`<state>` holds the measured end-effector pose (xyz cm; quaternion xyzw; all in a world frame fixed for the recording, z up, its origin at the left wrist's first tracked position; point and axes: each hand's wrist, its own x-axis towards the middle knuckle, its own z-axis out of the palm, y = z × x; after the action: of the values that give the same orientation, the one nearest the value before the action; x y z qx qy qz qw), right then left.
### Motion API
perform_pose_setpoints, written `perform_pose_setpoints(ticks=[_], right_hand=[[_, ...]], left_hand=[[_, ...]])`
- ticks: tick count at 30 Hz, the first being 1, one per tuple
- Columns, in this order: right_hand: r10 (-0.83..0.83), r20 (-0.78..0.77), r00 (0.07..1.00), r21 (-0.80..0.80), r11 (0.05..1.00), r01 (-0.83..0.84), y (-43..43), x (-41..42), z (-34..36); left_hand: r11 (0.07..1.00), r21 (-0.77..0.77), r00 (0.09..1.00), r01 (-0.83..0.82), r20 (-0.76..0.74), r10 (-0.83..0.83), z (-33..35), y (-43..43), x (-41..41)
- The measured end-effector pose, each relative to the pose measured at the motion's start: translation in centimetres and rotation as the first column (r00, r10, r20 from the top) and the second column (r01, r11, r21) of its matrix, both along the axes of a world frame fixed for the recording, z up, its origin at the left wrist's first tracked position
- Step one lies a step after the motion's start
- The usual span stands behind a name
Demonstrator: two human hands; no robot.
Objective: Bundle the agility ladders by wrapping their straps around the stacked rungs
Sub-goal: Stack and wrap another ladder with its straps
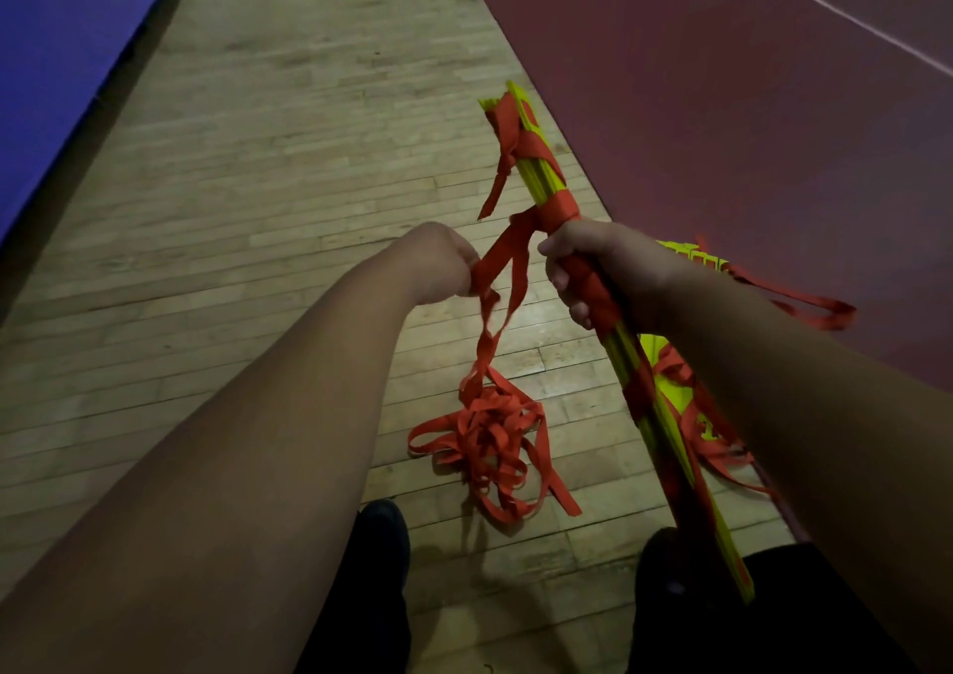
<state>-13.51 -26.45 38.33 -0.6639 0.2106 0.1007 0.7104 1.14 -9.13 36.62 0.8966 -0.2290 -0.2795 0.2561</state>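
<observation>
The stacked rungs (539, 178), yellow, form a long bundle that goes slantwise from the upper centre of the frame down to the lower right. Red strap is already wound around the bundle in several places, and there is a knot near its top end.

The right hand (588, 266) is closed around the bundle a little right of the centre of the frame, with the fingers curled over a wrapped part. The left hand (438, 263), just left of centre, pinches the loose strap (497, 253) with curled fingers. This strap goes from the bundle to the left hand. Below the hand it hangs down to a tangle of strap (490, 436) that lies on the wooden floor (258, 157) in the lower centre.

Behind the right forearm, at the right side, a second ladder (693, 255) lies on the floor with its own red loop (825, 312). A dark red surface (722, 106) fills the upper right and a blue surface (51, 54) the upper left. Two dark shoes (381, 529) show at the bottom edge.
</observation>
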Motion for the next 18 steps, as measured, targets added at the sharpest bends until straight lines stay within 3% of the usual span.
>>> perform_pose_setpoints(ticks=[2, 4, 7, 10, 13, 18], right_hand=[[0.023, 0.008, 1.0, 0.007, 1.0, -0.023, 0.2, 0.0, 0.0], [0.019, 0.014, 1.0, 0.015, 1.0, -0.019, 0.2, 0.1, 0.1], [0.009, 0.014, 1.0, 0.02, 1.0, -0.009, -0.1, 0.1, 0.0], [0.01, 0.01, 1.0, 0.018, 1.0, -0.01, -0.2, 0.1, 0.0], [0.015, -0.002, 1.0, 0.014, 1.0, -0.015, -0.2, 0.1, 0.1], [0.015, 0.005, 1.0, -0.062, 0.998, -0.014, -0.3, 0.2, 0.0]], left_hand=[[0.992, 0.082, 0.994, 0.1, -0.05, -0.096, 0.1, 0.0, -0.4], [0.992, 0.072, 0.991, 0.099, -0.092, -0.092, 0.5, -0.2, -0.7], [0.995, -0.097, 0.985, 0.001, -0.171, -0.017, 0.7, -0.7, -0.6], [0.941, -0.336, 0.94, -0.035, -0.331, -0.083, 0.2, -1.1, -0.4], [0.924, -0.382, 0.958, 0.008, -0.263, -0.117, 0.2, -1.3, -0.6], [0.914, -0.404, 0.946, -0.029, -0.306, -0.105, 0.4, -0.8, -0.5]])
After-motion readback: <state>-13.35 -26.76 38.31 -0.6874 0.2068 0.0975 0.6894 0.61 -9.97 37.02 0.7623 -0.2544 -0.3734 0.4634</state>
